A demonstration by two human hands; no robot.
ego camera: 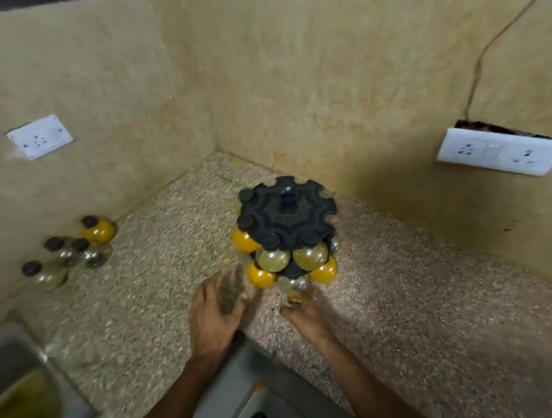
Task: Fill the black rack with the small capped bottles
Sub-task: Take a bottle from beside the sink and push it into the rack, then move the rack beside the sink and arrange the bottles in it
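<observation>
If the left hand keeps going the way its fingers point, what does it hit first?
Probably the lower yellow bottle on the black rack; the left hand is blurred, so depth is uncertain.

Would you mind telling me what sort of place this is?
Probably a home kitchen corner: a speckled stone counter, a steel sink at its left, and wall sockets above.

Black rack (pixel 288 215) part-filled, spare capped bottles (pixel 69 252) left

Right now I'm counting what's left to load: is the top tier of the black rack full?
Not full. The rack's top tier shows empty notches along its far and right edge; capped bottles stand by the left wall.
</observation>
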